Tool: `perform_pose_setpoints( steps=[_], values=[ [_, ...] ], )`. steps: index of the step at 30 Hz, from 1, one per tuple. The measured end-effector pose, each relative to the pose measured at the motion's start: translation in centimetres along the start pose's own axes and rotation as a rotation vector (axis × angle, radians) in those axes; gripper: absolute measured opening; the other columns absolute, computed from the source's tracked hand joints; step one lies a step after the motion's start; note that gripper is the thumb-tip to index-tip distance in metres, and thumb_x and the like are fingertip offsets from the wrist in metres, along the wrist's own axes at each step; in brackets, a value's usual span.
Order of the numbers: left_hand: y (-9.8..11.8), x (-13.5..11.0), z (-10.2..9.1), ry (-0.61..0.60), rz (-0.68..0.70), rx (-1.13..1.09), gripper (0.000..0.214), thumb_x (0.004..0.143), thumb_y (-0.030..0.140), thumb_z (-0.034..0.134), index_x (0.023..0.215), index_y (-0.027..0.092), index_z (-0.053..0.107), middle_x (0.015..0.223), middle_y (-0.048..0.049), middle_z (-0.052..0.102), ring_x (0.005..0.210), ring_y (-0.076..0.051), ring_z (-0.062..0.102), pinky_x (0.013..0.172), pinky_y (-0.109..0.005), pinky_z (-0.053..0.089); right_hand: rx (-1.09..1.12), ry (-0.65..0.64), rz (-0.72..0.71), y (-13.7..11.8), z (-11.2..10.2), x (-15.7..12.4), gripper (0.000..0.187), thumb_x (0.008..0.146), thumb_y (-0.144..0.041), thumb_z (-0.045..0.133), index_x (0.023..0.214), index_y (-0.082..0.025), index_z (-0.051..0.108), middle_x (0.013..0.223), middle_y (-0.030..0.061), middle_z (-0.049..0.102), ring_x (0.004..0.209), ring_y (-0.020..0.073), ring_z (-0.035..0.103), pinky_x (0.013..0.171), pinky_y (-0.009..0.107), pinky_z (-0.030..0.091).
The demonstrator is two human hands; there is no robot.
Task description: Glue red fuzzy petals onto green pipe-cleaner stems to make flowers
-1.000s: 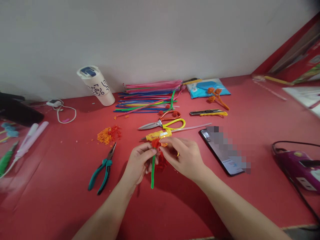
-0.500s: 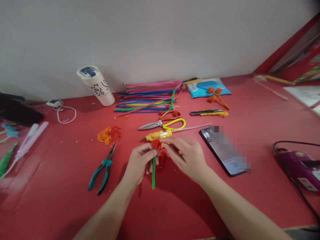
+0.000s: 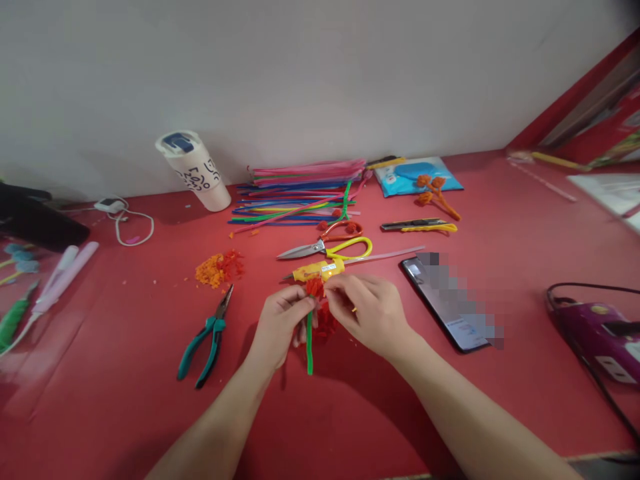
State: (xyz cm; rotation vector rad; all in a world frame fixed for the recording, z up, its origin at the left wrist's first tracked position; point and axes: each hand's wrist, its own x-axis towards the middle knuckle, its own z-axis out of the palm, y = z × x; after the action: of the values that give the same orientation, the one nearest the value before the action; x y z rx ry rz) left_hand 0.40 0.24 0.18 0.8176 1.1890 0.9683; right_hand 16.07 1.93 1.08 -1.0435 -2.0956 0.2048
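Note:
My left hand [image 3: 280,320] pinches a small red pipe-cleaner flower [image 3: 315,287] between thumb and forefinger. Its green stem [image 3: 309,347] hangs down toward me. Right beside the bloom, my right hand [image 3: 370,308] has thumb and fingertips pressed together; what they hold, if anything, is too small to make out. Under and between the hands lies a heap of red pieces [image 3: 327,319], partly covered by the fingers. Just beyond the flower rests a yellow glue gun [image 3: 317,269] with a clear glue stick, and behind it scissors [image 3: 305,250] with red and yellow handles.
Teal-handled pliers [image 3: 215,333] lie left, near orange and red fluff [image 3: 215,269]. Pipe cleaners [image 3: 300,193] are stacked by the wall, beside a white tumbler [image 3: 197,173]. On the right are a phone [image 3: 445,303], a box cutter [image 3: 417,225], an orange flower sprig [image 3: 435,190] and a purple device [image 3: 600,333].
My right hand's fingers have curled in more and shifted slightly at the flower's right side. The left hand keeps its pinch, and the green stem's lower end has swung slightly right.

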Motion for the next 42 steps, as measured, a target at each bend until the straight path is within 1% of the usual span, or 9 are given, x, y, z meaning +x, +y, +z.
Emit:
perform_pose_setpoints(
  steps=[7,12,14,16,18,22,26,30,42],
  values=[
    [0.0,0.5,-0.4,0.101,0.006,-0.015,0.016,0.069,0.029,0.062,0.062,0.016,0.057,0.045,0.0053,0.057,0.027,-0.003,0.038,0.027,-0.014,0.022,0.567,0.143,0.532,0.0,-0.8,0.5,0.021,0.089,-0.020,0.034,0.068,-0.023,0.036,0.051,-0.0061,0.046,0.046,0.0098,0.045,0.049,0.022,0.036],
    [0.2,1.2,-1.3,0.284,0.110,-0.113,0.015,0.069,0.028,0.062,0.064,0.015,0.058,0.047,0.0057,0.056,0.030,-0.001,0.037,0.028,-0.013,0.021,0.388,0.142,0.687,1.2,-1.1,1.0,0.039,0.090,-0.036,0.038,0.054,-0.022,0.033,0.040,-0.0071,0.036,0.038,0.0084,0.036,0.045,0.023,0.031],
    [0.3,1.4,-1.5,0.296,0.128,-0.126,0.015,0.070,0.028,0.061,0.064,0.015,0.059,0.048,0.0057,0.056,0.030,-0.001,0.037,0.028,-0.013,0.021,0.308,0.095,0.714,2.1,-1.0,1.2,0.035,0.086,-0.040,0.045,0.057,-0.022,0.039,0.044,-0.0055,0.046,0.041,0.0094,0.042,0.048,0.023,0.035],
    [0.2,1.4,-1.5,0.284,0.127,-0.120,0.014,0.070,0.028,0.061,0.064,0.014,0.059,0.048,0.0053,0.056,0.030,-0.002,0.037,0.028,-0.013,0.021,0.342,0.088,0.657,2.9,-0.7,1.2,0.016,0.078,-0.035,0.057,0.078,-0.021,0.050,0.075,0.0012,0.064,0.055,0.0117,0.055,0.054,0.025,0.042],
    [0.2,1.2,-1.3,0.260,0.115,-0.113,0.015,0.069,0.028,0.061,0.064,0.014,0.059,0.047,0.0049,0.056,0.029,-0.002,0.037,0.028,-0.013,0.022,0.332,0.092,0.609,3.3,-0.7,1.2,0.028,0.072,-0.032,0.063,0.095,-0.022,0.051,0.094,0.0045,0.066,0.064,0.0139,0.061,0.059,0.027,0.045],
    [0.1,1.0,-0.9,0.210,0.104,-0.097,0.016,0.070,0.029,0.062,0.064,0.014,0.059,0.047,0.0045,0.057,0.029,-0.002,0.038,0.028,-0.013,0.024,0.160,0.038,0.659,2.9,-0.8,1.0,0.020,0.085,-0.035,0.048,0.075,-0.020,0.058,0.055,-0.0019,0.058,0.050,0.0146,0.054,0.053,0.028,0.042],
    [-0.1,0.8,-0.8,0.165,0.099,-0.072,0.016,0.071,0.029,0.062,0.065,0.014,0.059,0.048,0.0046,0.057,0.029,-0.002,0.039,0.028,-0.013,0.025,0.193,0.071,0.348,2.1,-0.3,0.8,0.023,0.079,-0.015,0.052,0.101,-0.021,0.057,0.091,0.0056,0.064,0.082,0.0196,0.061,0.072,0.034,0.049],
    [-0.2,0.6,-0.7,0.110,0.108,-0.059,0.016,0.072,0.028,0.061,0.063,0.016,0.057,0.047,0.0053,0.058,0.027,-0.002,0.039,0.027,-0.013,0.025,0.145,0.061,0.062,1.1,0.4,0.5,0.013,0.082,-0.014,0.055,0.092,-0.021,0.059,0.090,0.0064,0.065,0.089,0.0199,0.059,0.080,0.035,0.048],
    [-0.5,0.2,-0.4,0.026,0.100,0.033,0.017,0.073,0.028,0.060,0.063,0.016,0.054,0.045,0.0069,0.055,0.027,-0.003,0.040,0.028,-0.013,0.027,0.117,0.100,-0.075,0.0,0.5,0.3,0.011,0.085,-0.013,0.054,0.092,-0.019,0.058,0.089,0.0075,0.065,0.084,0.0184,0.059,0.074,0.033,0.049]
  ],
)
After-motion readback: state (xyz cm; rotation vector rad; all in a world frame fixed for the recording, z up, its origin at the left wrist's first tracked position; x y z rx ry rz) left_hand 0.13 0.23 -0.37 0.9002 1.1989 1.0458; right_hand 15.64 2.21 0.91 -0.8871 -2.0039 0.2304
